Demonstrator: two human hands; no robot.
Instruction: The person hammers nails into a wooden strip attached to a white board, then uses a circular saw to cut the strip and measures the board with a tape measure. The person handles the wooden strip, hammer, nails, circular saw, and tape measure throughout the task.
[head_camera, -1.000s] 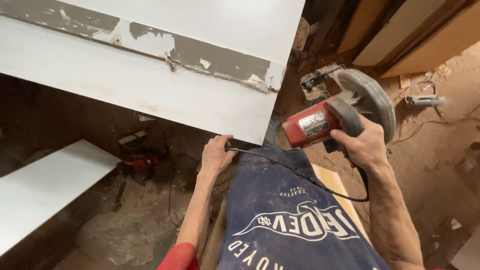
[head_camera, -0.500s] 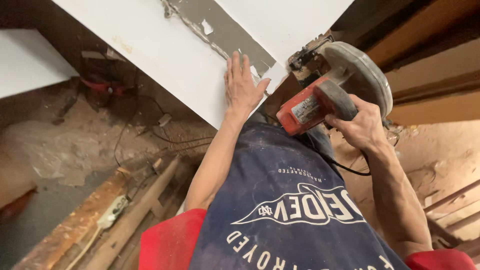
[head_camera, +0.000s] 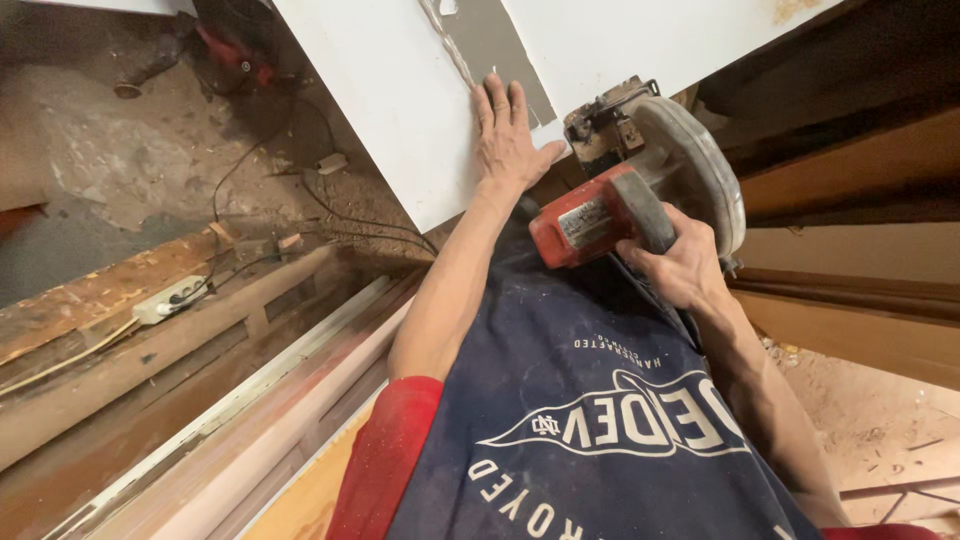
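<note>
A big white board (head_camera: 400, 110) fills the top of the view, with a grey patch (head_camera: 500, 50) where the paint is gone. The left hand (head_camera: 508, 135) lies flat on the board, its fingers (head_camera: 500, 95) a little apart and pointing up, right beside the grey patch. Just to the right of those fingers sits a red power saw (head_camera: 640, 190) with a round grey guard, at the board's edge. The right hand (head_camera: 680, 265) has its fingers wrapped tight around the saw's handle. A small silver label (head_camera: 585, 217) sits on the red body, left of those fingers. Far left of both hands, a white power strip (head_camera: 170, 298) lies on wooden planks (head_camera: 90, 300).
</note>
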